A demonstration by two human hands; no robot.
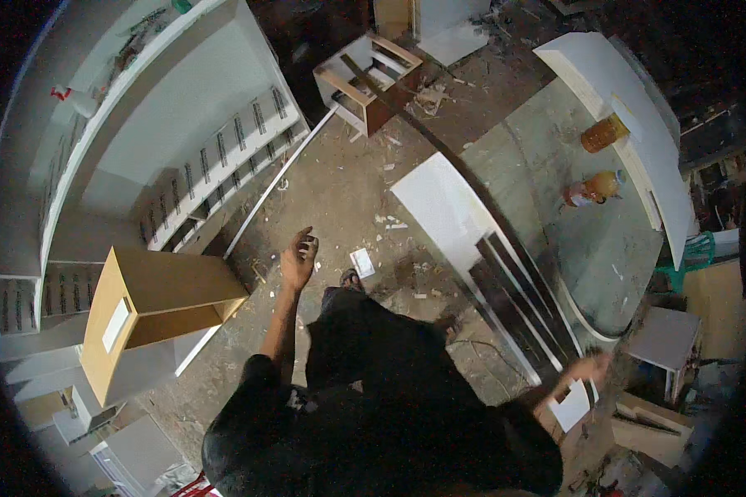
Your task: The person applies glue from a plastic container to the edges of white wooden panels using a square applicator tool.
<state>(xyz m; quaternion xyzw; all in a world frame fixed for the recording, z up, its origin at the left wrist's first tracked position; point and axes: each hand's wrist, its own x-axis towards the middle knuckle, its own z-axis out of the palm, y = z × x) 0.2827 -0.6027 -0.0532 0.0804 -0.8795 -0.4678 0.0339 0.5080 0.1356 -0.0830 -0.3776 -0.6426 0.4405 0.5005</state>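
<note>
My left hand (298, 258) hangs in the air over the littered floor, its fingers loosely bent and somewhat apart, with nothing in it. My right hand (586, 373) is stretched out to the right, smeared by motion, so its grip does not show clearly. It is at the near end of several long dark and white strips (518, 286). Just below that hand lies a white piece of board (569, 407); whether the fingers touch it I cannot tell. The strips lie partly over a white panel (443, 203) along the left side of a greyish-green work surface (522, 157).
A jar of amber stuff (603, 132) and an orange bottle (597, 189) stand near a curved white panel (622, 108). A wood-coloured cabinet box (170, 282) and a large white cabinet (174, 108) are at left. An open drawer-like frame (369, 83) sits ahead; scraps litter the floor.
</note>
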